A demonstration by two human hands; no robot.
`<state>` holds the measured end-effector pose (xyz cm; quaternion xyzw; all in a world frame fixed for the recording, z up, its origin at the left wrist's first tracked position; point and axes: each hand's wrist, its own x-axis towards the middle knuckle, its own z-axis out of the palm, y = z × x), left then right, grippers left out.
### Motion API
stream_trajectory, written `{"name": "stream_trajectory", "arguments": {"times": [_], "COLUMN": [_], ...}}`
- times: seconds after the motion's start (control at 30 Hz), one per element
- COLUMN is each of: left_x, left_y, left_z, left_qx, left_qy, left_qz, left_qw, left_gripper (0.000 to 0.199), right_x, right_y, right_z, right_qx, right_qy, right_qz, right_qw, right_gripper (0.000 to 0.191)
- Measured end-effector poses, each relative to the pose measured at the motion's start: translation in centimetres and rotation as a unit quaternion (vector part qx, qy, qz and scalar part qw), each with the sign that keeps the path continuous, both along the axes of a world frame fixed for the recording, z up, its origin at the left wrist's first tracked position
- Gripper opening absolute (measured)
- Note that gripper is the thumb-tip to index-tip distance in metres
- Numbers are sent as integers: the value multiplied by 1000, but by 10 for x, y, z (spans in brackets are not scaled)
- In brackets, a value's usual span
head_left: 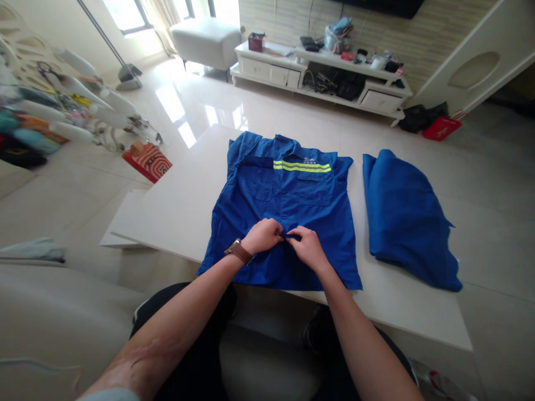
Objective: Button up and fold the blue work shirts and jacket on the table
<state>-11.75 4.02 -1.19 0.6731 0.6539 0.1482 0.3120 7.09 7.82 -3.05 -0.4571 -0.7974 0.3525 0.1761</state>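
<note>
A blue work shirt (259, 217) with a collar, chest pockets and a yellow-and-grey reflective stripe lies front up on the white table (175, 195). Its collar points away from me. Both hands meet at the lower button placket. My left hand (263, 235), with a brown-strapped watch on its wrist, pinches the shirt's front edge. Just beside it, my right hand (307, 245) pinches the same placket, thumb and fingertips together. Whether a button sits between the fingers is hidden. To the right rests a folded blue garment (405, 217), partly over the table's far edge.
A red patterned bag (148, 161) stands on the floor beyond the table's left side. Farther back are a white TV cabinet (271, 72) loaded with small items, a pale ottoman (207, 42) and a red bag (442, 128). A cluttered rack (92, 106) stands at left.
</note>
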Motion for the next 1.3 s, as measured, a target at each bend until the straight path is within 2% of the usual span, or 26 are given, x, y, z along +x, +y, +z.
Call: {"name": "stream_trajectory", "arguments": {"times": [0.13, 0.3, 0.4, 0.73, 0.9, 1.1, 1.3], "left_x": [2, 7, 8, 5, 4, 3, 2], "left_y": [-1, -1, -1, -1, -1, -1, -1], "left_z": [2, 1, -2, -1, -1, -4, -2], "left_qx": [-2, 29, 42, 34, 28, 23, 27], "left_qy": [-3, -21, -22, -34, -36, -39, -50], "left_qz": [12, -37, -43, -65, -52, -49, -55], "left_qw": [1000, 999, 998, 997, 998, 998, 997], "left_gripper": [12, 18, 18, 17, 17, 15, 15], "right_x": [-1, -1, -1, -2, -2, -3, -2], "right_y": [0, -2, -4, -7, -7, -6, -5], "right_z": [1, 5, 7, 14, 15, 14, 13], "right_qx": [-7, -10, 1, 6, -2, 3, -8], "right_qy": [-6, -44, -54, -60, -61, -45, -19], "right_qz": [-2, -24, -37, -45, -56, -41, -8], "right_qw": [1000, 999, 998, 997, 997, 998, 1000], "right_gripper": [16, 14, 11, 14, 17, 21, 15]}}
